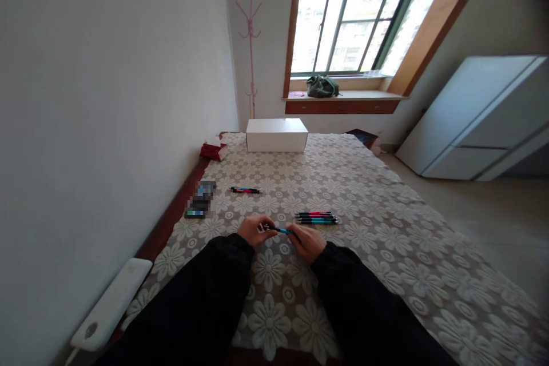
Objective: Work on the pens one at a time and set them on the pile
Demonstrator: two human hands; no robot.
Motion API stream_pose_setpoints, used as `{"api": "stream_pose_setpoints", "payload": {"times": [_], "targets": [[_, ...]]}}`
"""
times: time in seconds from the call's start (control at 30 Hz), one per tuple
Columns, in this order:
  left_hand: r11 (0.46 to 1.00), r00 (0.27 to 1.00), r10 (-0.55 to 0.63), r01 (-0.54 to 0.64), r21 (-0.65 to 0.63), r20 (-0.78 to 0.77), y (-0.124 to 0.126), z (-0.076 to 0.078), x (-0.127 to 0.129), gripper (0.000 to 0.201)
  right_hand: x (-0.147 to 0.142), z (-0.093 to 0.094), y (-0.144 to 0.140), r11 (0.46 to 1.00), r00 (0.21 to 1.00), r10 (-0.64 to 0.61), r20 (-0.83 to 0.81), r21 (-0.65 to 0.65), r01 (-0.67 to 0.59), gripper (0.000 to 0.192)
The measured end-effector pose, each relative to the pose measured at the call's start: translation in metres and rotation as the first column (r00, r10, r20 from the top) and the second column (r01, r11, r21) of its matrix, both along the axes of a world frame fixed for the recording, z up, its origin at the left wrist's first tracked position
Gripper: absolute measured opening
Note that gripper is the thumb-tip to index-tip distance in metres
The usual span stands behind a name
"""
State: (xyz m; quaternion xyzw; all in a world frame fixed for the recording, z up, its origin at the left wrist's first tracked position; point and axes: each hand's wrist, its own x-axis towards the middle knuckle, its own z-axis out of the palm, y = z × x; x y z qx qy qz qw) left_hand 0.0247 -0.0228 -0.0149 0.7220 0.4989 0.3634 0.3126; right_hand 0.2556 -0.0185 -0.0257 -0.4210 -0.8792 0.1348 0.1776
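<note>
Near the front edge of a table covered with a floral lace cloth (386,229), a slim blue pen (281,230) is held crosswise between two hands, the left hand (253,230) pinching its pale end at 9 o'clock and the right hand (307,242) closed around the other end at 3 o'clock. It is judged light, stiff and smooth, best gripped along the barrel; a bundle of pens (317,218) lies just beyond at 1 o'clock, a single pen (245,190) farther off at 11
</note>
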Motion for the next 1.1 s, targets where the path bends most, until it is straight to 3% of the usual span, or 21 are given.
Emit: {"api": "stream_pose_setpoints", "payload": {"times": [0.13, 0.33, 0.53, 0.87, 1.1], "targets": [[0.989, 0.966, -0.104, 0.125, 0.078, -0.237, -0.004, 0.002, 0.000, 0.018, -0.002, 0.006, -0.003, 1.000, 0.993, -0.010, 0.120, 0.004, 0.010, 0.029], [0.985, 0.912, -0.116, 0.156, 0.072, -0.393, -0.006, 0.005, 0.001, 0.023, -0.005, 0.002, -0.003, 0.998, 0.988, -0.019, 0.156, 0.060, 0.009, 0.031], [0.981, 0.902, -0.097, 0.159, 0.114, -0.421, -0.008, 0.008, 0.002, 0.024, -0.003, -0.011, 0.004, 0.987, 0.996, 0.034, 0.088, 0.153, -0.047, 0.024], [0.991, 0.935, -0.087, 0.118, 0.068, -0.345, -0.012, 0.008, 0.007, 0.019, -0.005, -0.013, 0.005, 0.969, 0.993, 0.082, 0.084, 0.227, -0.100, 0.024], [0.990, 0.880, -0.063, 0.114, 0.079, -0.472, -0.014, 0.010, 0.008, 0.045, -0.003, -0.008, 0.005, 0.953, 0.989, 0.095, 0.110, 0.276, -0.123, 0.024]]}}
